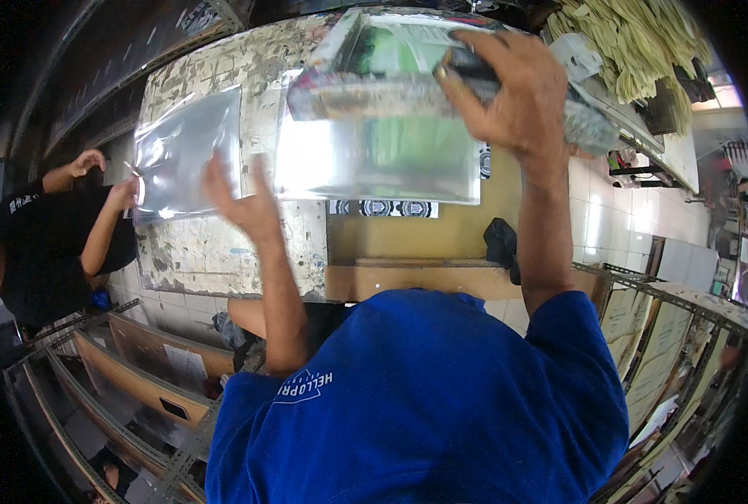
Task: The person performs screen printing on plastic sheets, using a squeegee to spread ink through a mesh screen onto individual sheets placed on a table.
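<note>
My right hand [521, 97] curls its thumb and fingers around a dark, block-like object [473, 64] at the near right side of a printing screen frame [374, 101]. Its exact kind is partly hidden by the fingers. Green-tinted mesh [391, 50] shows inside the frame, which is tilted up and blurred along its near edge. Beneath it lies a clear plastic sheet [408, 172], shiny with glare. My left hand [244, 206], smeared by motion, has its fingers apart, beside another clear plastic sheet [185, 143] on the left. It holds nothing that I can see.
A co-worker in black [63, 235] stands at the left, one hand [122, 193] at the left plastic sheet's edge. The worktable [189, 252] is paint-spattered. A dark cloth [500, 242] hangs at its near right edge. Pale yellow sheets [634, 50] pile up far right; racks [130, 403] stand lower left.
</note>
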The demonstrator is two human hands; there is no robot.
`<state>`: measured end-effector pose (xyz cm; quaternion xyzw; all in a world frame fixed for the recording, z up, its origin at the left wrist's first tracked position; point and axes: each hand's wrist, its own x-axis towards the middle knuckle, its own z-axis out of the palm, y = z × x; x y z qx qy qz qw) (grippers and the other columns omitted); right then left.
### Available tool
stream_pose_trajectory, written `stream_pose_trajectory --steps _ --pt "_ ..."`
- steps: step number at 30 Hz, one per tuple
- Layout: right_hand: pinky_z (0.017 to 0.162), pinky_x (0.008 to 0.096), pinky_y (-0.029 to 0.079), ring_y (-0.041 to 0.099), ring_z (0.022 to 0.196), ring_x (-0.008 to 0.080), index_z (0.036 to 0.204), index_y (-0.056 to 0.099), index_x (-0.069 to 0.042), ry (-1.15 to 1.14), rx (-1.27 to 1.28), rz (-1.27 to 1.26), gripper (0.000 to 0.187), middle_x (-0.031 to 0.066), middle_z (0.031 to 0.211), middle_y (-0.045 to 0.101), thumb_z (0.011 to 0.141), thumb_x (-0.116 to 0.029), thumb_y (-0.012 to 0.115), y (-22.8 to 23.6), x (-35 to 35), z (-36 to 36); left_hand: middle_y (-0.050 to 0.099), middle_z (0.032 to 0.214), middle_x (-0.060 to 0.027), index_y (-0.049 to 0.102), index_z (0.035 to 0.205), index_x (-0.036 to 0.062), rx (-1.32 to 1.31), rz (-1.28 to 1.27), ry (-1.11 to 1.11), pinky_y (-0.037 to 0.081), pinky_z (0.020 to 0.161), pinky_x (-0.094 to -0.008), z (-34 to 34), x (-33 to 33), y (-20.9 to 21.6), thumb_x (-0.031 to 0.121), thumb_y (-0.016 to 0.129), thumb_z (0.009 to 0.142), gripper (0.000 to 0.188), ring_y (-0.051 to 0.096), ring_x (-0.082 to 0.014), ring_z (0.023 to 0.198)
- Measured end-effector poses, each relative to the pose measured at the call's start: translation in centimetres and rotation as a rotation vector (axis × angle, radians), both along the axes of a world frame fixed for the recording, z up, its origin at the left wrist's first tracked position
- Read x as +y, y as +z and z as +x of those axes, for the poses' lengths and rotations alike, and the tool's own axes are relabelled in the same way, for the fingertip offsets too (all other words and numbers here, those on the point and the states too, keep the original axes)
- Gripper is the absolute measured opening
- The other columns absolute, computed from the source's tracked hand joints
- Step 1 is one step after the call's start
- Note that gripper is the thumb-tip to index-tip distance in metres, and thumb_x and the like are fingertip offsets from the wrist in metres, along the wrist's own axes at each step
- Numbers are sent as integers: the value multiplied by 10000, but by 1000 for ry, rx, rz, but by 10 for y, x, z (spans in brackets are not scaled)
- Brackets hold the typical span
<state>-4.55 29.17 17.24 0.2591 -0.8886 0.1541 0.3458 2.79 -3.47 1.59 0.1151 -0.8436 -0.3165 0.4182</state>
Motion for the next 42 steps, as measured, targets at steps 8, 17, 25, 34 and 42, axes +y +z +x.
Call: stream_pose_trajectory --steps 8,17,25,34,42 --pt "748 399 482 619 843 317 1131 741 -110 56 -410 -210 362 134 933 688 775 -43 748 -87 7 59 610 1265 -109 514 1379 -59 -271 1029 -628 513 972 -364 47 94 -51 -65 851 692 765 600 -230 1138" --pt "905 463 358 558 1068 292 1426 538 -252 -94 -729 208 813 131 1095 621 674 -193 843 -191 6 62 506 1405 -164 679 1215 4 -372 39 -368 395 1015 -451 69 75 -122 284 946 564 756 446 -355 1228" --pt "890 463 324 526 1110 307 1383 573 -276 -171 -529 98 732 143 1142 611 699 -184 815 -225 21 -44 483 1427 -185 682 1214 17 -395 50 -349 345 1036 -501 72 77 -119 334 926 586 744 425 -374 1254" --pt "799 477 411 622 1009 320 1249 658 -252 -85 -436 75 459 140 992 690 804 -199 758 -216 37 -133 576 1309 -163 626 1319 29 -336 96 -364 289 1051 -476 75 77 -123 387 903 622 831 466 -336 1224" --pt "844 424 385 628 978 282 1231 664 -201 -69 -472 90 421 126 957 688 819 -129 714 -174 19 -5 668 1116 -115 611 1319 -18 -259 238 -388 272 1049 -447 72 84 -111 312 894 662 788 488 -302 1154"
